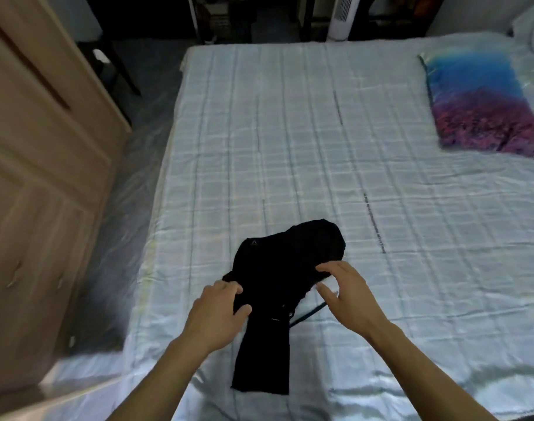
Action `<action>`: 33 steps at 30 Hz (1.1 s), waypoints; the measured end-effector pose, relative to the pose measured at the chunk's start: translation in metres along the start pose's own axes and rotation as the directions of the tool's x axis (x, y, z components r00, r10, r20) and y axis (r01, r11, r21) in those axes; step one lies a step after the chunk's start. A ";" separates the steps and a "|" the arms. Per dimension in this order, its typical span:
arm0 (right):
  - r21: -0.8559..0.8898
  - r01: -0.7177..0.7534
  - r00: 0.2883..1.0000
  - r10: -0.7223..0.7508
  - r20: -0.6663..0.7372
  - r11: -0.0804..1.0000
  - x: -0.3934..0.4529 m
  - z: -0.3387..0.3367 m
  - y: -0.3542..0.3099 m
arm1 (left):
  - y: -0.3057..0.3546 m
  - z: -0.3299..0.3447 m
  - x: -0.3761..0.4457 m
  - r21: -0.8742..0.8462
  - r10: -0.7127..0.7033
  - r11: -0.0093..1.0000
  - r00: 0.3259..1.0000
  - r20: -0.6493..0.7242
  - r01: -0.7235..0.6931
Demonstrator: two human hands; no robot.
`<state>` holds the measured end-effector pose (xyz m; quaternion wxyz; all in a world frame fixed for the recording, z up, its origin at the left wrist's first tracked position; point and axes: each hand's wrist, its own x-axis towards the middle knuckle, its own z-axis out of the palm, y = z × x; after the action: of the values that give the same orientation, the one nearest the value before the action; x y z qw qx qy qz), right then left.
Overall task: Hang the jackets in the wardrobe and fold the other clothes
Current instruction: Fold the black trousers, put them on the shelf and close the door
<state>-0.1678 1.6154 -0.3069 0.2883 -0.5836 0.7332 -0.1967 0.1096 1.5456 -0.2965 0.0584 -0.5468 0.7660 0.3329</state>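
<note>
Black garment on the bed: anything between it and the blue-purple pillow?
Head view: nothing. Between the crumpled black garment and the blue-and-purple printed pillow is only bare pale checked bedsheet.

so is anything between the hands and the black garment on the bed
Nothing visible. The left hand already rests on the black garment, the right hand hovers open at its right edge, and the plaid bed sheet around it is bare.
</note>
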 end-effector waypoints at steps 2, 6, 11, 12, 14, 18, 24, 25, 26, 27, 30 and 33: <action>0.011 -0.006 0.998 0.005 0.066 1.000 0.009 0.008 0.020 | 0.006 0.022 0.003 -0.010 -0.039 0.999 0.999 -0.001 0.039; 0.012 -0.008 0.990 0.006 0.142 1.000 0.023 0.025 0.047 | 0.002 0.058 0.011 -0.060 -0.072 0.996 0.997 0.017 0.073; -0.051 -0.007 0.981 0.017 0.193 0.999 0.035 0.043 0.071 | -0.021 0.090 0.043 -0.213 -0.114 0.973 0.990 -0.083 0.094; -0.052 -0.005 0.981 0.015 0.192 0.999 0.039 0.046 0.075 | -0.026 0.096 0.052 -0.211 -0.118 0.973 0.988 -0.096 0.096; -0.046 0.009 0.983 0.000 0.181 0.999 0.050 0.056 0.083 | -0.032 0.109 0.071 -0.177 -0.124 0.978 0.988 -0.088 0.107; -0.066 -0.002 0.984 0.014 0.175 0.998 0.068 0.087 0.091 | -0.041 0.132 0.106 -0.128 -0.162 0.980 0.984 -0.080 0.151; -0.337 0.110 0.944 0.008 0.330 0.935 0.079 0.134 0.104 | -0.073 0.149 0.132 0.051 -0.218 0.975 0.976 0.012 0.217; -0.346 0.106 0.937 0.023 0.348 0.932 0.084 0.137 0.106 | -0.076 0.151 0.134 0.087 -0.217 0.974 0.974 0.071 0.211; -0.332 0.086 0.939 0.035 0.342 0.939 0.088 0.140 0.109 | -0.078 0.153 0.136 0.111 -0.216 0.973 0.969 0.120 0.203; -0.304 0.055 0.946 0.048 0.321 0.951 0.093 0.141 0.113 | -0.079 0.156 0.137 0.117 -0.214 0.973 0.966 0.146 0.197; -0.267 0.008 0.951 0.075 0.299 0.964 0.100 0.147 0.124 | -0.081 0.165 0.140 0.061 -0.209 0.977 0.976 0.054 0.205; -0.240 0.008 0.966 0.055 0.254 0.971 0.104 0.150 0.129 | -0.083 0.167 0.139 -0.012 -0.177 0.984 0.983 -0.054 0.177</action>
<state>-0.1819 1.5528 -0.5210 0.3115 -0.6259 0.7145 -0.0259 0.0817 1.5153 -0.5253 0.0647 -0.6219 0.7145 0.3138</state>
